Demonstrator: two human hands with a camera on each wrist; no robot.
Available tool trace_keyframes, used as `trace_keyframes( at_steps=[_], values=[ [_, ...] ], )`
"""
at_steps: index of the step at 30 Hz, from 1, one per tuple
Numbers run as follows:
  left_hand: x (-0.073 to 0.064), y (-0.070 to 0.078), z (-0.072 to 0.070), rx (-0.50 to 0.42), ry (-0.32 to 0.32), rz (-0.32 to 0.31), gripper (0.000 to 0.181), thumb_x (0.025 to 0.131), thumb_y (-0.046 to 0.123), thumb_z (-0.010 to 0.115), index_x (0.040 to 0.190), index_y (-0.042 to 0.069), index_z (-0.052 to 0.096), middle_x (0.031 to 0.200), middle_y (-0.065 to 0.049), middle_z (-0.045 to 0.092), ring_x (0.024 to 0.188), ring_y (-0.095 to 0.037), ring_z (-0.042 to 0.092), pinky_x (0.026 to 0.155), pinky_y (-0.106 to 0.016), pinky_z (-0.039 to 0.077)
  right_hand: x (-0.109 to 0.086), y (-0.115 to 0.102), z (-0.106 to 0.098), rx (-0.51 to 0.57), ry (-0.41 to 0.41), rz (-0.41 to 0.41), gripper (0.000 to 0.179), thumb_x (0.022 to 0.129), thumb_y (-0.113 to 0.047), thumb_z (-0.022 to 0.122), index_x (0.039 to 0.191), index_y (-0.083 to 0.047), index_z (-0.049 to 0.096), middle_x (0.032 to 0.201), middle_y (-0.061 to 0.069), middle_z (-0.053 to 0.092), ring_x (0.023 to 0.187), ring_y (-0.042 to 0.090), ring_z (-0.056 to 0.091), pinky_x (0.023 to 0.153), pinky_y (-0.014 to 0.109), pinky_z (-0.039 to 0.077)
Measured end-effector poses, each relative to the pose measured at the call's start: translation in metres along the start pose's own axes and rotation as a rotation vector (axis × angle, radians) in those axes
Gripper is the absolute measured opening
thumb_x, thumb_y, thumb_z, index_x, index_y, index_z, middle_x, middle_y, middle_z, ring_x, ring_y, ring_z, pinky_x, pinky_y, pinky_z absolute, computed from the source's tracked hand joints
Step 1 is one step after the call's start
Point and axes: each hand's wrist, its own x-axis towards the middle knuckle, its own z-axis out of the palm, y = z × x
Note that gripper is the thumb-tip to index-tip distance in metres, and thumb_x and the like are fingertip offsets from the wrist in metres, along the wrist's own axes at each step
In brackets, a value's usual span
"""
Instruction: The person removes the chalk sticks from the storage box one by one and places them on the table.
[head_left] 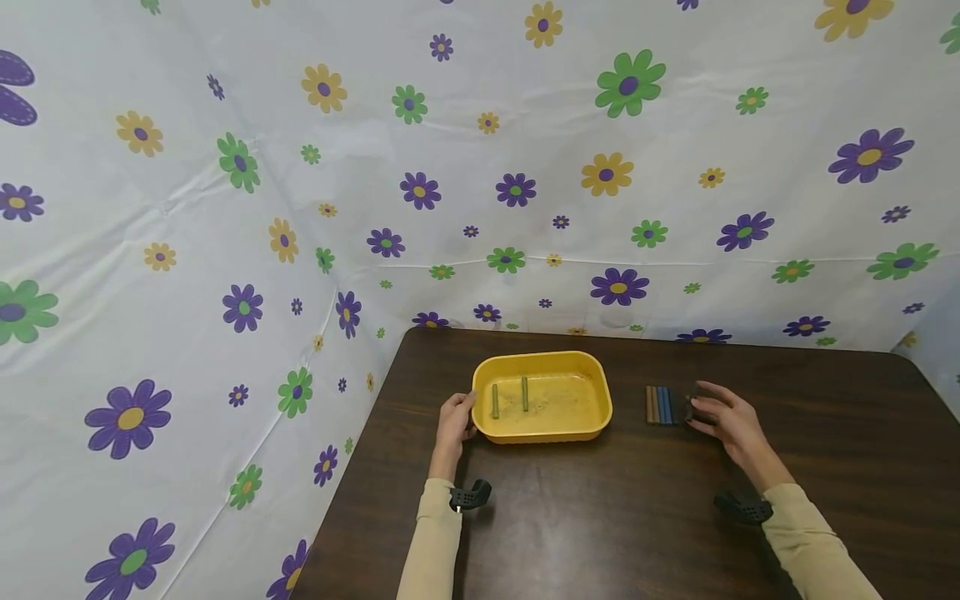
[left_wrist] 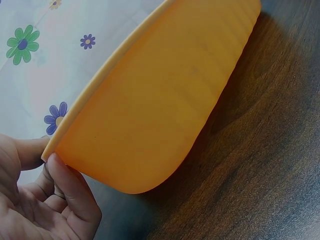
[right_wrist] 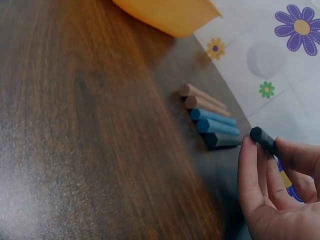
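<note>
My left hand [head_left: 453, 423] pinches the rim of a yellow plastic tub [left_wrist: 150, 115] at its left end, thumb and fingers on either side of the edge. Two green crayons [head_left: 525, 394] lie apart inside the tub, towards its left half. To the right of the tub, my right hand [head_left: 729, 423] pinches a dark crayon [right_wrist: 263, 140] between thumb and fingertips, above the table. Just left of that hand, a row of crayons lies side by side: two brown ones [right_wrist: 202, 102], two blue ones [right_wrist: 217, 126] and a dark one [right_wrist: 222, 141].
The dark wood table [head_left: 570, 517] carries everything. A white sheet with printed flowers [head_left: 465, 167] hangs behind it and along its left side. Black cameras [head_left: 471, 496] are strapped to both wrists.
</note>
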Motion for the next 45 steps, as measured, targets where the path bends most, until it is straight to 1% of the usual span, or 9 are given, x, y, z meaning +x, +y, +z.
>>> trace_keyframes(
  at_steps=[5, 10, 14, 17, 21, 25, 32, 40, 45],
  values=[
    [-0.001, 0.001, 0.001, 0.000, 0.006, -0.002, 0.040, 0.106, 0.032, 0.061, 0.115, -0.006, 0.062, 0.081, -0.004, 0.052, 0.061, -0.010, 0.046, 0.055, -0.023, 0.044, 0.002, 0.005, 0.001, -0.063, 0.075, -0.043, 0.052, 0.103, -0.003, 0.063, 0.152, -0.008, 0.045, 0.097, -0.014, 0.070, 0.089, 0.003, 0.070, 0.077, 0.027, 0.060],
    [0.000, 0.002, 0.002, 0.006, 0.020, -0.005, 0.037, 0.106, 0.031, 0.061, 0.113, -0.005, 0.063, 0.081, -0.004, 0.053, 0.063, -0.010, 0.048, 0.055, -0.022, 0.046, 0.004, 0.010, 0.004, -0.140, 0.171, -0.113, 0.055, 0.101, 0.002, 0.064, 0.152, 0.006, 0.043, 0.091, -0.017, 0.071, 0.084, 0.000, 0.070, 0.071, 0.024, 0.059],
    [0.000, 0.002, 0.002, 0.009, 0.025, -0.008, 0.036, 0.106, 0.030, 0.061, 0.114, -0.005, 0.064, 0.085, -0.006, 0.055, 0.063, -0.011, 0.049, 0.055, -0.022, 0.045, 0.004, 0.012, 0.008, -0.200, 0.206, -0.147, 0.055, 0.101, 0.004, 0.062, 0.151, 0.011, 0.041, 0.089, -0.019, 0.071, 0.083, -0.002, 0.069, 0.069, 0.023, 0.059],
    [0.000, 0.002, 0.002, 0.008, 0.027, -0.005, 0.037, 0.106, 0.030, 0.060, 0.114, -0.006, 0.063, 0.086, -0.007, 0.055, 0.063, -0.011, 0.049, 0.054, -0.022, 0.045, 0.004, 0.013, 0.011, -0.292, 0.221, -0.173, 0.055, 0.102, 0.002, 0.062, 0.151, 0.013, 0.039, 0.090, -0.022, 0.069, 0.083, -0.005, 0.067, 0.070, 0.022, 0.058],
    [-0.001, 0.003, 0.002, 0.008, 0.028, -0.001, 0.037, 0.107, 0.030, 0.060, 0.115, -0.007, 0.063, 0.089, -0.009, 0.056, 0.064, -0.011, 0.050, 0.054, -0.021, 0.045, 0.006, 0.015, 0.014, -0.388, 0.245, -0.194, 0.055, 0.102, 0.000, 0.063, 0.150, 0.013, 0.041, 0.091, -0.022, 0.067, 0.083, -0.007, 0.066, 0.073, 0.022, 0.058],
    [-0.001, 0.003, 0.002, 0.009, 0.030, -0.005, 0.037, 0.107, 0.029, 0.060, 0.115, -0.007, 0.062, 0.091, -0.009, 0.056, 0.064, -0.011, 0.050, 0.054, -0.021, 0.045, 0.007, 0.016, 0.016, -0.437, 0.251, -0.197, 0.053, 0.102, 0.000, 0.063, 0.149, 0.012, 0.044, 0.096, -0.014, 0.070, 0.082, -0.009, 0.065, 0.075, 0.021, 0.058],
    [-0.001, 0.003, 0.002, 0.009, 0.033, -0.005, 0.038, 0.107, 0.030, 0.060, 0.116, -0.007, 0.062, 0.091, -0.010, 0.056, 0.065, -0.011, 0.050, 0.055, -0.022, 0.045, 0.006, 0.016, 0.018, -0.485, 0.236, -0.183, 0.050, 0.103, 0.001, 0.062, 0.148, 0.012, 0.045, 0.111, 0.008, 0.073, 0.084, -0.010, 0.064, 0.077, 0.022, 0.058],
    [-0.002, 0.004, 0.002, 0.014, 0.028, -0.003, 0.038, 0.107, 0.030, 0.059, 0.116, -0.007, 0.062, 0.090, -0.010, 0.056, 0.064, -0.011, 0.049, 0.055, -0.022, 0.045, 0.007, 0.018, 0.017, -0.488, 0.228, -0.167, 0.045, 0.104, 0.001, 0.058, 0.146, 0.014, 0.046, 0.119, 0.020, 0.071, 0.084, -0.008, 0.065, 0.077, 0.022, 0.058],
    [-0.004, 0.003, 0.001, 0.011, 0.026, -0.005, 0.039, 0.107, 0.031, 0.060, 0.117, -0.007, 0.062, 0.090, -0.012, 0.057, 0.064, -0.011, 0.049, 0.055, -0.022, 0.045, 0.006, 0.019, 0.016, -0.492, 0.214, -0.169, 0.042, 0.107, -0.003, 0.055, 0.144, 0.015, 0.047, 0.121, 0.022, 0.069, 0.085, -0.007, 0.066, 0.078, 0.022, 0.058]
  ],
)
